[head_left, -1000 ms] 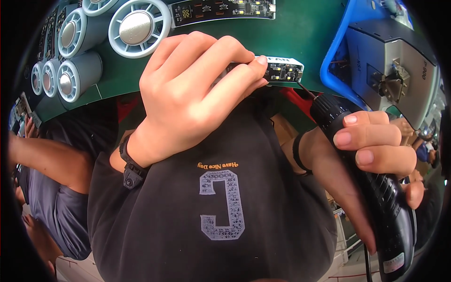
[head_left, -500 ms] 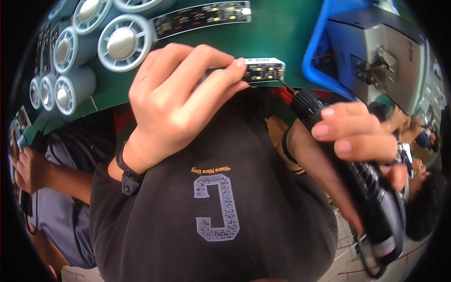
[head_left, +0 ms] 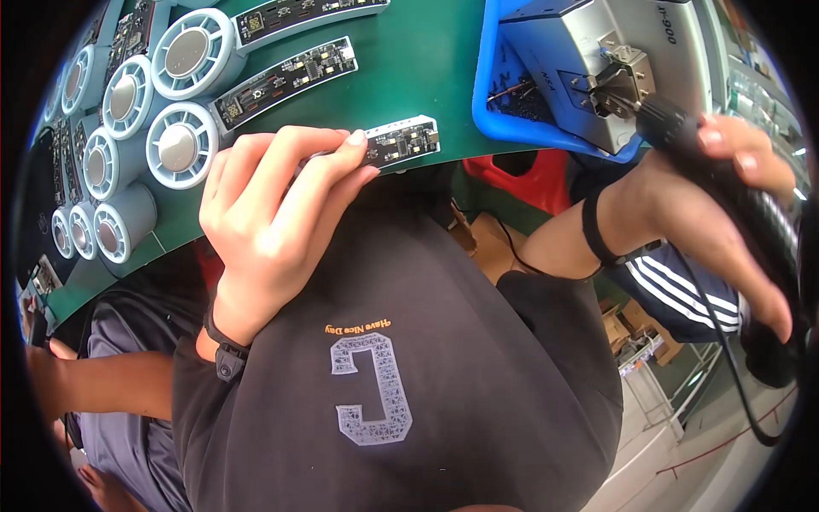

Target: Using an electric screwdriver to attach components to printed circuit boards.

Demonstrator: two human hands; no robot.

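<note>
My left hand (head_left: 264, 222) is closed, pinching a narrow pale housing with a black circuit board (head_left: 401, 145) at the green table's near edge. The board's far end sticks out past my fingertips; my hand hides the rest. My right hand (head_left: 742, 154) is wrapped round a black electric screwdriver (head_left: 674, 124), out at the right. The driver's tip is at the metal outlet of a grey screw feeder (head_left: 559, 72); whether a screw is on the tip cannot be made out.
Several light-blue round fan heads (head_left: 179, 149) stand at the left, some with board-bearing handles (head_left: 290, 77). A blue tray (head_left: 499, 124) holds the feeder and loose dark screws. Below it is a red stool (head_left: 537, 179). A cable (head_left: 725, 367) hangs from the driver. Another person's arm (head_left: 102, 384) shows at left.
My right hand has carried the screwdriver from the board's end rightward to the screw feeder. My left hand still holds the housing; the view has shifted to the right.
</note>
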